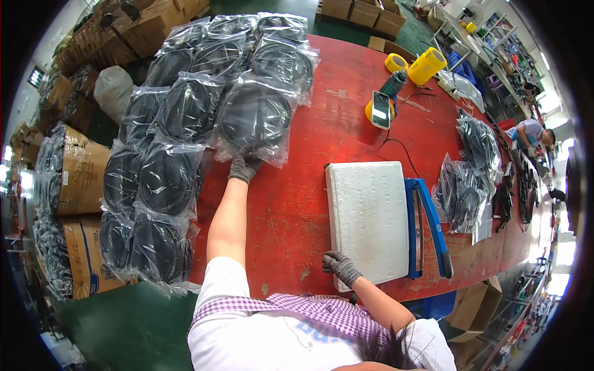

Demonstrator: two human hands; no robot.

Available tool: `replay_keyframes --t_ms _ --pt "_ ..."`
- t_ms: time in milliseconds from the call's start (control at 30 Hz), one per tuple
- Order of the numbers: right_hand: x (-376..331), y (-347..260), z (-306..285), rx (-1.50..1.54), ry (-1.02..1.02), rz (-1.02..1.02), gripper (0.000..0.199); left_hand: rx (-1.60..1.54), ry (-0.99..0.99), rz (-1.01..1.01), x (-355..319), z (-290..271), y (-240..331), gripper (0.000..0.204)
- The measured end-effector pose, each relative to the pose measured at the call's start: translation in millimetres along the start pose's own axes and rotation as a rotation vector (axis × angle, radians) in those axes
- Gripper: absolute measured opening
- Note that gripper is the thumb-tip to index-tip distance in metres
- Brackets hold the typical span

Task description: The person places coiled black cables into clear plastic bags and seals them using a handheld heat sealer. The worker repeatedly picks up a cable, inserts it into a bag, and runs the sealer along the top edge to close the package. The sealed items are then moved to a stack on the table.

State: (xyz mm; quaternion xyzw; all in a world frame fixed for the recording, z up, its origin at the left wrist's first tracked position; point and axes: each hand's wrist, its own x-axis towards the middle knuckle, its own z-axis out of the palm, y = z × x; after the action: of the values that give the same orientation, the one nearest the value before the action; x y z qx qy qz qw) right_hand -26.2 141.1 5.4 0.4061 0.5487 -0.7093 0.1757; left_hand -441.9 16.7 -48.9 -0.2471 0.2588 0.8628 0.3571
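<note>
My left hand [245,166], in a grey knit glove, reaches out to a clear plastic bag [255,117] holding a coiled black cable or tube. Its fingers are closed on the near edge of the bag, which lies at the front right of many similar bags [167,179]. My right hand [342,268], gloved the same way, is by the near left edge of a white foam slab [370,216]. Its fingers are curled with nothing seen in them. Right of the slab stands a blue hand-lever bag sealer [431,229].
On the red table [278,247] are a phone [380,110] on a stand, yellow containers [427,66], and more bagged black parts [467,198] at the right. Cardboard boxes [83,173] stand at the left. A co-worker [530,135] bends over at the far right.
</note>
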Motion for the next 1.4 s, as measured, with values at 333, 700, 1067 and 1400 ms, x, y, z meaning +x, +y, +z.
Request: replay_keyframes --t_ms 333,700,1067,1400 --pt "-50 -43 0 -0.299 -0.063 -0.098 0.034 1.083 -0.001 0.174 -110 -74 -163 0.013" --pt "-213 -96 -135 -0.057 -0.331 -0.331 0.023 2.112 -0.965 0.697 -275 -16 -338 0.030" --pt "-143 90 -586 1.274 0.396 -0.364 0.021 2.573 -0.704 0.732 -299 19 -474 0.042" --pt "-38 126 -785 0.849 1.107 -0.014 0.035 2.768 -0.155 0.271 -294 55 -524 0.036"
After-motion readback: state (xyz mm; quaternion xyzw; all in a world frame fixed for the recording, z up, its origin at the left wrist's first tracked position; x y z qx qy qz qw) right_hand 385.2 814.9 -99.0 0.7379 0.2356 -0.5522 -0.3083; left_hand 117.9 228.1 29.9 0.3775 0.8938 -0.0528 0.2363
